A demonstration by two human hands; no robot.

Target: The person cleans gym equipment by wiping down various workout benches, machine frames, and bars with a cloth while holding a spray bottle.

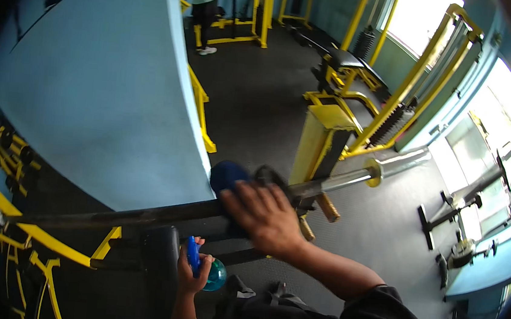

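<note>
A steel barbell lies across the view on a yellow rack, its chromed sleeve at the right. My right hand presses a dark blue cloth against the bar; the hand is slightly blurred, its fingers spread over the cloth. Lower down, my left hand grips a spray bottle with a blue trigger head and a teal translucent body. Beside that hand stands a black padded bench.
A blue wall rises at left. Yellow weight machines line the right and back. A person stands at the far top. A yellow upright post supports the bar. A dumbbell rack sits far left.
</note>
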